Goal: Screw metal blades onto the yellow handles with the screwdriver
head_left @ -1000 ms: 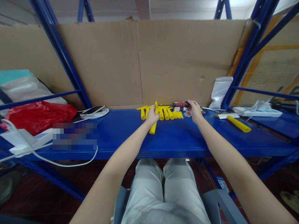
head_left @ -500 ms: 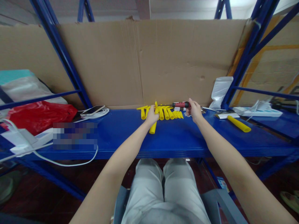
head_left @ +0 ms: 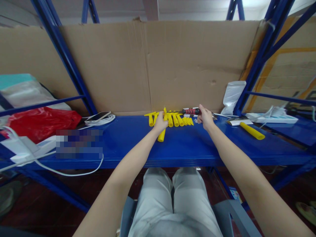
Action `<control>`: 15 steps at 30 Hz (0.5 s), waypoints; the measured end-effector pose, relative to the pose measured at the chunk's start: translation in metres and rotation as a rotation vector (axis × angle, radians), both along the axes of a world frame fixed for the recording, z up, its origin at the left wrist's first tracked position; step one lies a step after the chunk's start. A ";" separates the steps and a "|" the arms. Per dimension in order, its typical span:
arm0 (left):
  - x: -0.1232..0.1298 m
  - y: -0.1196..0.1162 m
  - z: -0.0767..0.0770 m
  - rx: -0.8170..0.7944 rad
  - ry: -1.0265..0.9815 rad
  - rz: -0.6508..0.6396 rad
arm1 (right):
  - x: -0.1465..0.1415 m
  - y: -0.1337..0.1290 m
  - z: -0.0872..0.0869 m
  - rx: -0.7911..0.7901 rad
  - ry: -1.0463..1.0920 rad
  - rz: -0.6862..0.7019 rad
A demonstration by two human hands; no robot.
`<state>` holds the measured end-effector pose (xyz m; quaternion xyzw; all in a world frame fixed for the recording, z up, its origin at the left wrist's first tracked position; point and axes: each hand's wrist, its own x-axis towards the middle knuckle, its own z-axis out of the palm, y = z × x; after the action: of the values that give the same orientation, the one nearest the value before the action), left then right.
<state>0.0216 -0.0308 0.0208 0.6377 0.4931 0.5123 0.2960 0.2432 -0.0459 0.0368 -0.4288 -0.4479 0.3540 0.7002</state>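
My left hand (head_left: 161, 123) is closed around a yellow plastic handle (head_left: 161, 135), its round lower end sticking out below the fingers and a thin top part above them. My right hand (head_left: 205, 117) grips the end of a screwdriver (head_left: 191, 111) with a red and black handle. The screwdriver lies level, its shaft pointing left toward the yellow piece; the tip's exact contact is too small to tell. Behind and beside my left hand stands a row of several like yellow handles (head_left: 175, 120). Small flat yellow pieces (head_left: 188, 121) lie at the row's right end.
On the blue shelf (head_left: 128, 144), a phone (head_left: 99, 116) rests on a coiled white cable at left, near a red bag (head_left: 44, 121). Rightward lie a scraper with a yellow handle (head_left: 252, 131), a white power strip (head_left: 274, 118) and a white pouch (head_left: 233, 98). Cardboard (head_left: 172, 65) walls the back.
My right hand's fingers have shifted slightly at the screwdriver's end, and its handle looks turned a little. My left hand and the yellow handle stay in place.
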 end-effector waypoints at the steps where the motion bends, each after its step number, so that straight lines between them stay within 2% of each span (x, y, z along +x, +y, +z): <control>1: 0.000 0.000 0.000 0.003 0.000 0.002 | 0.000 0.000 0.000 -0.002 0.005 -0.003; 7: 0.000 0.003 -0.002 0.026 0.017 0.009 | -0.001 0.001 0.004 0.014 0.062 0.005; 15: -0.002 0.007 -0.004 0.032 0.018 0.029 | 0.002 0.001 -0.001 -0.001 -0.051 0.001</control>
<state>0.0200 -0.0240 0.0166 0.6398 0.4964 0.5188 0.2739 0.2448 -0.0448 0.0356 -0.4378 -0.4656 0.3432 0.6883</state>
